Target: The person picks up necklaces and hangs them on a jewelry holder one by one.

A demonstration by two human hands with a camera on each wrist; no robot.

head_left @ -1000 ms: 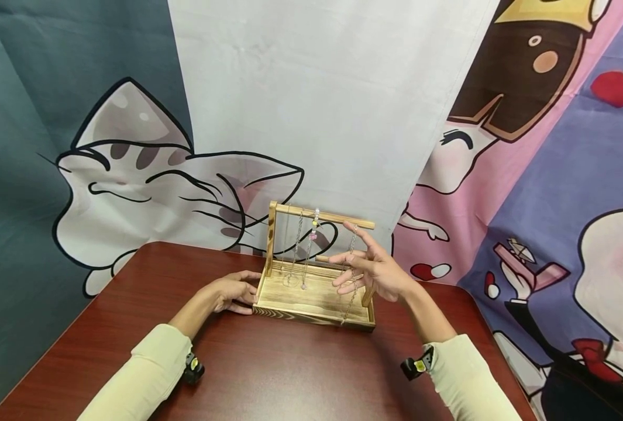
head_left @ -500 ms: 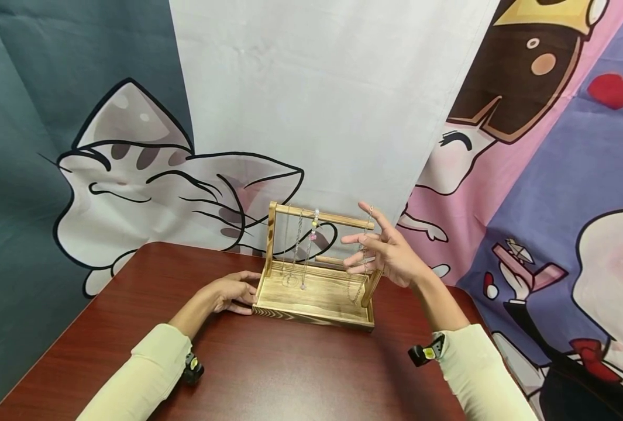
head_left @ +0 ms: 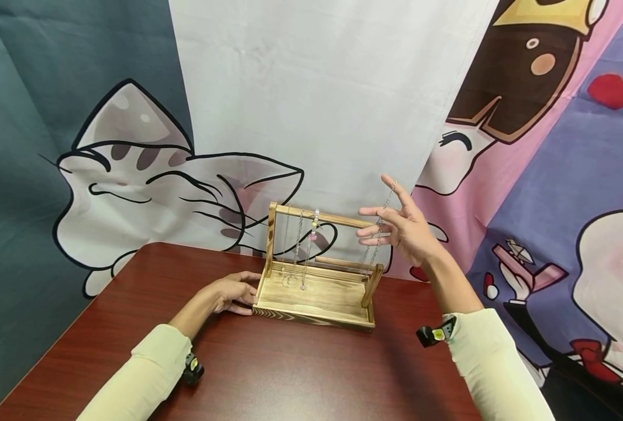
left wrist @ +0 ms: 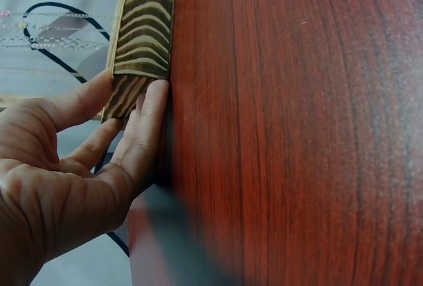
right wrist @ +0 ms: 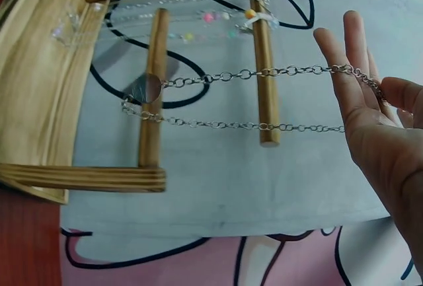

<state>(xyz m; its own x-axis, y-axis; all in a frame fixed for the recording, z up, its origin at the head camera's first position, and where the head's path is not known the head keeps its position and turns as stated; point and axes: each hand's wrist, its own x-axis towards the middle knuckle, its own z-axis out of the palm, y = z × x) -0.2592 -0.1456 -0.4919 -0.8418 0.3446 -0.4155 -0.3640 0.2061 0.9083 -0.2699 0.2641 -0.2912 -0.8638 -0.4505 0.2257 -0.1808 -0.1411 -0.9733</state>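
My left hand [head_left: 233, 292] grips the front left corner of a wooden jewelry stand [head_left: 311, 316]; in the left wrist view its thumb and fingers pinch the corner [left wrist: 135, 88]. Over the raised index finger of my right hand [head_left: 408, 231] hangs a silver chain necklace [head_left: 379, 234], the other fingers spread and fairly straight. A round disc pendant [right wrist: 147, 88] dangles at the chain's low end. In the right wrist view both strands cross the upper bar [right wrist: 263, 81] near its free end, and the pendant overlaps the lower bar [right wrist: 151, 134].
Several necklaces hang on the upper bar's left part, among them a silver chain [head_left: 299, 231] and one with colored beads [head_left: 313, 225]. The stand rests on a reddish-brown table [head_left: 290, 368]. Behind it hangs a cartoon-printed cloth [head_left: 311, 117].
My right hand has moved up and to the right, lifting the chain necklace from over the tray to above the stand's right end. The left hand and the stand stay put.
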